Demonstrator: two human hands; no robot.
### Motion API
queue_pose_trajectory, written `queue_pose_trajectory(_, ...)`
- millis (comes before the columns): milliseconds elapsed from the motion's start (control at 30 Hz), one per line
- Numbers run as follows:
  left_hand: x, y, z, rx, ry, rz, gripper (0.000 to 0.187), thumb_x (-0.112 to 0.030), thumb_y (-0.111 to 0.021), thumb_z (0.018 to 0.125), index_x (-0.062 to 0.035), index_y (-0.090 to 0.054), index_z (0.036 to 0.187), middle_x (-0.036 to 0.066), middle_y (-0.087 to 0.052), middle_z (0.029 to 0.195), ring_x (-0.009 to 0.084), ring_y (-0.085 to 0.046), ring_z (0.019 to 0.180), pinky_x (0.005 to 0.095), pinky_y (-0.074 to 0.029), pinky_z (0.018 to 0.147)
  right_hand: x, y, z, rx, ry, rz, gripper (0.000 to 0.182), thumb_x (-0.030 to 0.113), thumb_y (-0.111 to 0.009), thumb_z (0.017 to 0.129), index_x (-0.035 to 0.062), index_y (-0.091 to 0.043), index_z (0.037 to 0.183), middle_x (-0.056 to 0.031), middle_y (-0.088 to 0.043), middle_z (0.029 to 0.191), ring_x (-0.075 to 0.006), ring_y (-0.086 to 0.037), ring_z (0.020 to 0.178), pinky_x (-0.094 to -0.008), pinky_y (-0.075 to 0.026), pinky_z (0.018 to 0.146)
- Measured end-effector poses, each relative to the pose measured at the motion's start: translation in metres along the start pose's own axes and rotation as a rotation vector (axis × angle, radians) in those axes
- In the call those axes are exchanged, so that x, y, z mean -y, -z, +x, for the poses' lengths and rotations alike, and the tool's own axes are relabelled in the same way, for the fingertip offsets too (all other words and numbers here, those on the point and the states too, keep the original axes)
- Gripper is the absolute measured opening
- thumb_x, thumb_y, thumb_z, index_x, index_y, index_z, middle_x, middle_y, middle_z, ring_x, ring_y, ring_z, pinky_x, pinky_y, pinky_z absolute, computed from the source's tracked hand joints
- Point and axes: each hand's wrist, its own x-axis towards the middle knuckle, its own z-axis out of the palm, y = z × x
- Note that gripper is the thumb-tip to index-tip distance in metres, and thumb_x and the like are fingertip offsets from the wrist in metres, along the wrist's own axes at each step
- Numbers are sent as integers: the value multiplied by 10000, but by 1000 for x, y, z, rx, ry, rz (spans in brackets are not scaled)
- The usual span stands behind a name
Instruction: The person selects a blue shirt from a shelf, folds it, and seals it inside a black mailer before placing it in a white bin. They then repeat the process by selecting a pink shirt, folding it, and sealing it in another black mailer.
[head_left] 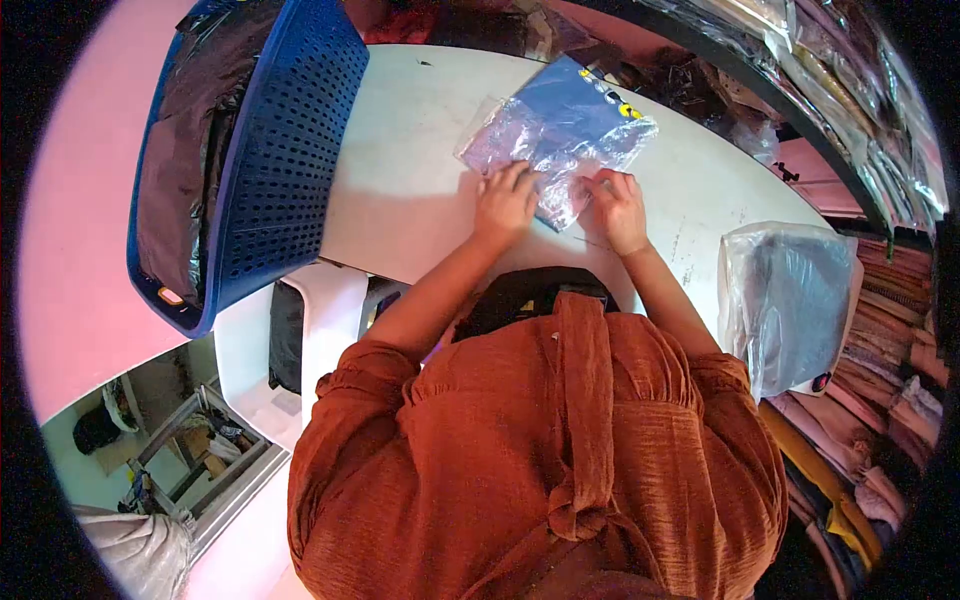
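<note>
Your desk (390, 180) is white and curved in this wide view, taking up the middle. Your rust-coloured top (490, 440) fills the lower part, arms reaching forward over the near edge. Big blue basket (290, 150) at your left, holed side facing the desk, dark stuff in plastic (175, 200) inside. To your right, stacks of folded cloth (900, 330); above them, more items in clear plastic (850, 90).

Wrapped package (800, 300), greyish blue under clear plastic, lies at the desk's right end, well apart from your hands.

The item you're handling: a folded blue cloth (550, 100) with a clear plastic bag (490, 135), on the desk straight in front of you. It sits at an angle, most of it beyond your fingertips, a narrow near end dropping between your two hands. Glare hides how much of the cloth is inside.

Left hand (505, 205): at the near left edge, fingers bent and a little apart, tips on the plastic. Right hand (620, 210): at the near right edge, fingers bunched, tips against the plastic. Can't tell whether either one grips it.

Smallest: yellow, black and white print (625, 108) along the cloth's far right edge.
</note>
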Motion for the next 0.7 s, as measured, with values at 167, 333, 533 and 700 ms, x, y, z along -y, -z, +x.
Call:
queue_pose_trajectory(167,38,16,26,-483,70,-38,584,-153,-616,815,-103,-394,1353,191,-474,1261,324,-405,1222,494,-309,1008,5,-10,-17,-102,-515,463,395,72,-625,811,63,-491,1183,-131,-620,795,-285,-610,681,-388,-494,629)
queue_pose_trajectory(333,66,15,23,-311,279,-598,624,-98,-699,775,-7,-398,1315,135,-579,1109,237,-558,1034,345,-457,886,6,-19,-19,-10,-671,655,555,73,-682,798,56,-398,1275,-109,-643,778,-163,-618,688,-291,-495,638)
queue_pose_trajectory(533,64,11,-6,32,285,-1036,298,-4,-689,761,-7,-585,1041,62,-627,946,144,-567,971,299,-460,842,-7,-1,-8,-371,-680,1108,609,69,-701,797,27,-374,1309,-83,-623,949,-133,-589,880,-279,-477,793)
queue_pose_trajectory(700,58,7,-32,-17,68,-971,149,18,-676,769,-40,-572,859,62,-643,934,176,-575,1002,324,-437,901,1,-16,-46,-359,-611,922,582,108,-772,730,24,-456,1212,-88,-585,1047,-189,-545,1003,-301,-448,879)
